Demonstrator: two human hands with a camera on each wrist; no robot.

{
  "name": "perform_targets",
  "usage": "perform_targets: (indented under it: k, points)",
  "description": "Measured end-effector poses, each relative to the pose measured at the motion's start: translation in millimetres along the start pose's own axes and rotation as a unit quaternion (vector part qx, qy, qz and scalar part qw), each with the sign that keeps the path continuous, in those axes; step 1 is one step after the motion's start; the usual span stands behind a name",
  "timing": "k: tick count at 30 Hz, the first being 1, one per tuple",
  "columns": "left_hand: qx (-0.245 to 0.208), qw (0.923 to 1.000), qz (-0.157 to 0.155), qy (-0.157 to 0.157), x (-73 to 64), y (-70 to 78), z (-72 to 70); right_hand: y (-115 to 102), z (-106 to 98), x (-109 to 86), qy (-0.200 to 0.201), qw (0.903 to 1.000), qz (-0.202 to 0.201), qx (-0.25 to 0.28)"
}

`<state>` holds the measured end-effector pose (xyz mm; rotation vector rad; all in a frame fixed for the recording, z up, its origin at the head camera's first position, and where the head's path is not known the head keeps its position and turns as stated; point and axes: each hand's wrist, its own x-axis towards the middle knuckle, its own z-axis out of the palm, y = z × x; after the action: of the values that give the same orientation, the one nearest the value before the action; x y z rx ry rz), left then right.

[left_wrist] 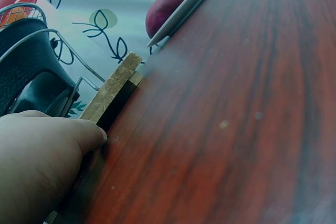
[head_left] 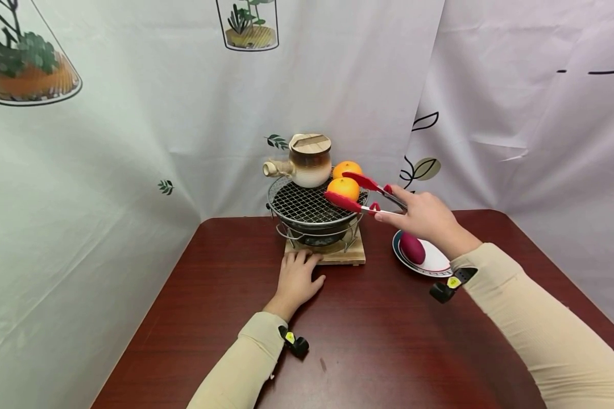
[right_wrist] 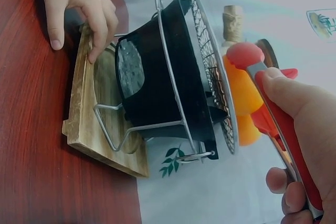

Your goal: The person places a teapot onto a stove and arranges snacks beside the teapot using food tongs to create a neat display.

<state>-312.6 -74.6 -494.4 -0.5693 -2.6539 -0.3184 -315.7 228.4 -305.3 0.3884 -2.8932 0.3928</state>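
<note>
the near orange sits at the right side of the mesh, between the red heads of the tongs; whether both heads touch it cannot be told. the far orange lies just behind it, and one head lies near the gap between the two.

the right hand grips the tongs, thumb on one arm and fingers curled against the other. the arms stand spread about an orange's width. recommended: keep both heads level with the fruit's widest part, squeeze evenly, and open slowly, since a round fruit is liable to roll. caution: a wide opening could nudge the far orange or the pot to the left.

the left hand rests its slightly bent fingers on the front edge of the board, thumb apart, gripping nothing. light downward pressure there should steady the stove.
</note>
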Motion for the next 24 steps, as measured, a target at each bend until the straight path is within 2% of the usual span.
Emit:
perform_targets:
  k: [11,19,24]
  points:
    - [0.001,1.0000,0.001,-0.003,0.1,2.1,-1.8,7.4,-6.3,-9.1,0.011,0.9998,0.005,0.019]
    - [0.000,1.0000,-0.002,-0.008,-1.0,2.1,-1.4,31.5,-9.9,-33.1,0.018,0.9990,0.033,0.026]
    - [0.000,1.0000,0.002,0.001,-1.6,0.5,-1.8,48.2,-9.8,-47.8,0.023,0.9984,0.047,0.020]
